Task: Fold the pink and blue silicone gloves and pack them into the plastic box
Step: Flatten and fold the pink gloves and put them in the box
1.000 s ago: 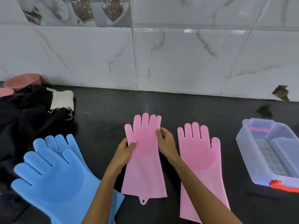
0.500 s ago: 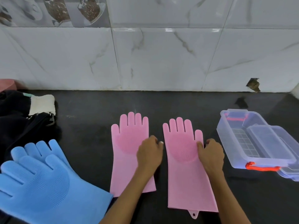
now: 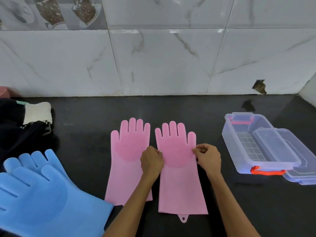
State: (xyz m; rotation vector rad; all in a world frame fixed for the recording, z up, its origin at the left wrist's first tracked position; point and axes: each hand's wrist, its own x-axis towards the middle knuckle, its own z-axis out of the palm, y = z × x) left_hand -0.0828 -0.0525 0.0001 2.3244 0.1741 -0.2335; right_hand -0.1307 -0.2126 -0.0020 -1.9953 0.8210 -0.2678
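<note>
Two pink silicone gloves lie flat, palms up, side by side on the black counter: the left pink glove point(image 3: 127, 159) and the right pink glove point(image 3: 179, 170). My left hand point(image 3: 151, 160) pinches the left edge of the right pink glove at palm height. My right hand point(image 3: 207, 157) pinches its right edge below the thumb. Two blue gloves point(image 3: 39, 190) lie stacked at the lower left. The clear plastic box point(image 3: 239, 141) with red handles stands open at the right.
The box's clear lid point(image 3: 301, 159) lies under and beside the box at the far right. Dark clothing with a white cloth point(image 3: 36, 112) is piled at the left. A marble-tiled wall point(image 3: 162, 62) closes the back of the counter.
Both hands left the left pink glove and moved right onto the right pink glove, taking its two side edges. The view has shifted right.
</note>
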